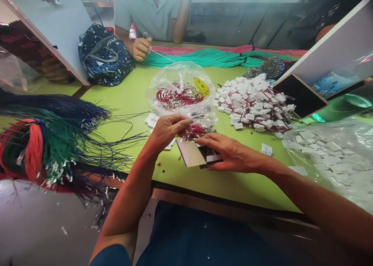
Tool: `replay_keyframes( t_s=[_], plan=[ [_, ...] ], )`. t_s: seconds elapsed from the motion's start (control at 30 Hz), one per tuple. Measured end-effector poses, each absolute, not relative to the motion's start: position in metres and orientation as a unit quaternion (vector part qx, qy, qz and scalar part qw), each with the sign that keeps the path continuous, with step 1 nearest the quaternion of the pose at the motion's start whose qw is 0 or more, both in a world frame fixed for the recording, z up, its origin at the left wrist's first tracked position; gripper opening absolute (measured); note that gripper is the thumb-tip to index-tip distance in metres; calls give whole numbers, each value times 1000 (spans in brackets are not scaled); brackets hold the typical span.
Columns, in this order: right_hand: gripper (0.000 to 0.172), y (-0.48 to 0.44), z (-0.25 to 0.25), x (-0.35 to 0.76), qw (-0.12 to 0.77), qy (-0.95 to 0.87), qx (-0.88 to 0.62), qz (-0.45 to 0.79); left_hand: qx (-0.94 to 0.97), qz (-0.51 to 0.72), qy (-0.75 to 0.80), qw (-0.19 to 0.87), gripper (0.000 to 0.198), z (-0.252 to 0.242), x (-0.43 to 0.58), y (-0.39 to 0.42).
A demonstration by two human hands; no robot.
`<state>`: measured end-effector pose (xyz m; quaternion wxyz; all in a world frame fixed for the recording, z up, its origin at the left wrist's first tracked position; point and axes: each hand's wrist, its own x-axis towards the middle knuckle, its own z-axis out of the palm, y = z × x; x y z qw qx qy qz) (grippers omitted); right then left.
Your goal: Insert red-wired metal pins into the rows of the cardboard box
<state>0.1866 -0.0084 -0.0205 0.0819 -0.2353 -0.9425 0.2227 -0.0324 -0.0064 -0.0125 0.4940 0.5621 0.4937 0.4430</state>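
Note:
Over the green table (175, 180) my left hand (169, 132) and my right hand (233, 153) meet at a small flat card (190, 153), tan on its upper face, with a dark part and a white strip beside it. My left fingers pinch its upper edge, and my right fingers lie across its dark end. A tangle of red wires with metal terminals (196, 132) sits just beyond my fingertips. Farther back lies a clear plastic bag (180, 89) holding more red wires. A heap of white connectors on red wires (253, 102) lies to the right.
Long bundles of dark and green wires (52, 133) hang over the left side. A plastic bag of white tags (329, 157) lies at right, near a dark tablet (300, 95). Opposite, a co-worker's hand (142, 48) holds a metal tool above green wires (204, 58), beside a blue bag (105, 56).

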Motion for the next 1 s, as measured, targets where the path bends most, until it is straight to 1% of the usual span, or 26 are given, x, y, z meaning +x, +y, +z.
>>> replay_keyframes(
  t_s=[0.1,0.23,0.27,0.3,0.37,0.4,0.43,0.5,0.6,0.67,0.73,0.87,1.0],
  plan=[
    [66,0,-6,201,109,-917,-269,273,558,440,486,508,23,-12,-32,-6],
    [68,15,5,218,132,-895,-326,275,536,421,461,568,23,-16,-28,-7],
    [69,19,5,221,138,-890,-340,272,524,411,450,595,27,-17,-25,-9],
    [70,21,6,223,142,-886,-351,269,509,403,436,623,38,-19,-21,-10],
    [71,23,7,223,143,-882,-363,265,487,391,392,675,71,-24,-10,-15],
    [70,23,8,221,140,-883,-363,261,482,393,365,693,83,-26,-5,-18],
    [69,22,9,218,136,-886,-361,256,480,399,340,704,89,-28,0,-20],
    [65,20,12,211,125,-894,-354,245,477,409,311,713,87,-31,9,-24],
    [62,17,14,199,110,-901,-347,236,460,431,321,707,74,-33,15,-25],
    [63,17,14,194,96,-905,-344,231,447,453,340,693,73,-34,15,-23],
    [68,20,15,191,82,-908,-337,234,430,472,358,682,73,-35,14,-21],
    [78,26,20,196,75,-900,-312,296,403,480,382,679,64,-39,7,-16],
    [74,32,26,206,64,-876,-295,377,390,479,368,696,64,-41,3,-13]
  ],
)
